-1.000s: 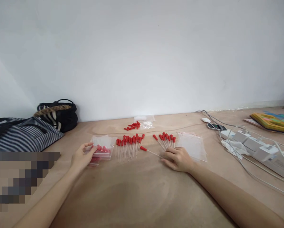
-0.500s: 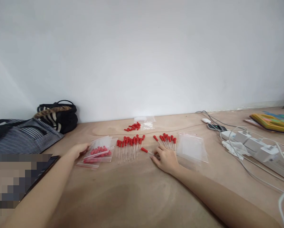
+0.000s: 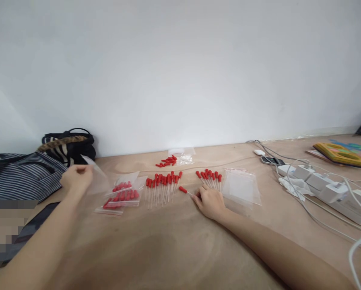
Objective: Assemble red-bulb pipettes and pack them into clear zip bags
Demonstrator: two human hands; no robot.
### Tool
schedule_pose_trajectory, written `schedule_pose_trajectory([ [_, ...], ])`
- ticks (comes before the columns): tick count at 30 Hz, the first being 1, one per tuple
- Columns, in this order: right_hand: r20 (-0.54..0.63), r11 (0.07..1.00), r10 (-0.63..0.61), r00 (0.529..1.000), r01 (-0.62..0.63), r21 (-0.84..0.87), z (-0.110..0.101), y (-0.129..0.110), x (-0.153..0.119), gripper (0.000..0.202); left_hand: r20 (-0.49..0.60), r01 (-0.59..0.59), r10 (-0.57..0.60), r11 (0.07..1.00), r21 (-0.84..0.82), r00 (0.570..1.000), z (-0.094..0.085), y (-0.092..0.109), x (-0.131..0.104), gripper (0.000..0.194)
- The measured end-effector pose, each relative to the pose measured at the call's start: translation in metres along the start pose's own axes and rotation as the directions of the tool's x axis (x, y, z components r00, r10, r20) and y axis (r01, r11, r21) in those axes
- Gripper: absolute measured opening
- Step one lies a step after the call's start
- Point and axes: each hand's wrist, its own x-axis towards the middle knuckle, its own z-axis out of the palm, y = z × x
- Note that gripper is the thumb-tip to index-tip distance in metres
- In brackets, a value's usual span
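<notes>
My left hand (image 3: 77,179) is closed in a pinch on a clear plastic bag (image 3: 98,178), raised off the table at the left. Just right of it lie zip bags with red-bulbed droppers (image 3: 124,196) inside, overlapping one another. My right hand (image 3: 209,202) rests low on the table with curled fingers, closed at the tube end of a single red-bulbed dropper (image 3: 183,189); the fingertips are partly hidden. Several loose droppers (image 3: 162,185) lie side by side in the middle. A smaller fan of droppers (image 3: 209,176) lies just beyond my right hand.
Flat clear bags (image 3: 242,187) are stacked right of my right hand. Loose red bulbs (image 3: 167,162) and thin clear tubes (image 3: 184,159) lie near the wall. A power strip with chargers (image 3: 328,185) and cables fills the right side; a striped bag (image 3: 26,175) stands left.
My left hand has moved left and up from the filled zip bags, pulling a clear bag away. My right hand stays by the single dropper. The view has shifted slightly.
</notes>
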Motion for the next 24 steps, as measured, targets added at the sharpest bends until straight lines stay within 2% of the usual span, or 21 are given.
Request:
schedule_pose_trajectory([
  [1, 0.002, 1.0, -0.002, 1.0, 0.002, -0.017, 0.0, 0.0, 0.0, 0.025, -0.046, -0.039, 0.039, 0.999, 0.004, 0.998, -0.005, 0.008, -0.009, 0.024],
  [2, 0.005, 0.999, -0.006, 1.0, 0.006, -0.035, 0.0, 0.0, 0.0, 0.025, -0.101, -0.163, 0.163, 0.987, 0.014, 0.981, -0.008, 0.016, -0.021, 0.025],
  [3, 0.009, 0.998, -0.01, 1.0, 0.01, -0.056, 0.001, 0.001, 0.0, 0.026, -0.091, -0.324, 0.325, 0.946, 0.024, 0.941, -0.008, 0.024, -0.036, 0.024],
  [5, 0.017, 0.995, -0.017, 1.0, 0.019, -0.1, 0.0, 0.002, 0.0, 0.026, -0.013, -0.592, 0.593, 0.805, 0.043, 0.805, 0.0, 0.037, -0.073, 0.022],
  [6, 0.021, 0.992, -0.02, 1.0, 0.023, -0.123, 0.0, 0.004, 0.0, 0.025, 0.084, -0.699, 0.696, 0.715, 0.014, 0.713, 0.007, 0.042, -0.093, 0.021],
  [8, 0.027, 0.986, -0.015, 1.0, 0.02, -0.164, -0.001, 0.007, 0.0, 0.024, 0.25, -0.863, 0.86, 0.486, -0.14, 0.444, 0.023, 0.046, -0.133, 0.024],
  [9, 0.029, 0.984, -0.011, 1.0, 0.016, -0.179, -0.002, 0.01, 0.0, 0.023, 0.294, -0.891, 0.897, 0.4, -0.216, 0.331, 0.029, 0.047, -0.151, 0.027],
  [10, 0.027, 0.982, -0.005, 1.0, 0.01, -0.19, -0.003, 0.012, 0.001, 0.023, 0.324, -0.895, 0.91, 0.351, -0.276, 0.257, 0.035, 0.047, -0.166, 0.029],
  [11, 0.022, 0.98, 0.003, 1.0, 0.001, -0.198, -0.005, 0.014, 0.001, 0.022, 0.341, -0.886, 0.916, 0.325, -0.331, 0.209, 0.039, 0.048, -0.178, 0.03],
  [12, 0.013, 0.98, 0.013, 1.0, -0.01, -0.201, -0.006, 0.017, 0.002, 0.022, 0.385, -0.864, 0.907, 0.326, -0.383, 0.172, 0.041, 0.048, -0.187, 0.028],
  [14, -0.015, 0.981, 0.033, 0.999, -0.035, -0.189, -0.009, 0.022, 0.004, 0.022, 0.423, -0.804, 0.89, 0.375, -0.46, 0.173, 0.042, 0.051, -0.196, 0.02],
  [17, -0.067, 0.992, 0.076, 0.995, -0.082, -0.097, -0.012, 0.028, 0.008, 0.019, 0.464, -0.74, 0.866, 0.436, -0.512, 0.19, 0.04, 0.057, -0.195, 0.017],
  [19, -0.092, 0.993, 0.115, 0.989, -0.114, 0.014, -0.012, 0.032, 0.01, 0.017, 0.506, -0.717, 0.847, 0.454, -0.529, 0.163, 0.041, 0.061, -0.193, 0.028],
  [22, -0.088, 0.963, 0.165, 0.982, -0.142, 0.229, -0.009, 0.037, 0.011, 0.015, 0.61, -0.67, 0.786, 0.506, -0.543, 0.099, 0.041, 0.061, -0.196, 0.053],
  [24, -0.061, 0.908, 0.176, 0.982, -0.138, 0.395, -0.005, 0.039, 0.012, 0.017, 0.655, -0.641, 0.749, 0.552, -0.532, 0.102, 0.041, 0.058, -0.203, 0.056],
])
